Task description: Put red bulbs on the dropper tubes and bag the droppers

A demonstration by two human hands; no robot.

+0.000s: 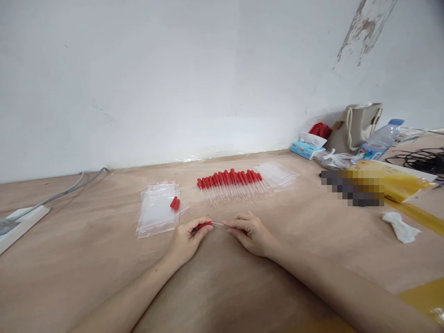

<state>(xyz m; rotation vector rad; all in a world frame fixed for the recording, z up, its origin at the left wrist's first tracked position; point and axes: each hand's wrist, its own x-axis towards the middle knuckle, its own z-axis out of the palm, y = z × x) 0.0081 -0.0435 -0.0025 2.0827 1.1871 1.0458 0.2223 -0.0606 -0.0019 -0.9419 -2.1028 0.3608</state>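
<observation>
A pale wall (173,78), peeling at upper right, rises behind a brown-covered surface (86,259), probably a table.

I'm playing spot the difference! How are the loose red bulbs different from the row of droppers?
The loose red bulbs have no tubes; the row of droppers has clear ones. Just two bulbs show; the row has many. The bulbs lie on plastic bags; the row lies on the tabletop. Both show bright red.
</observation>
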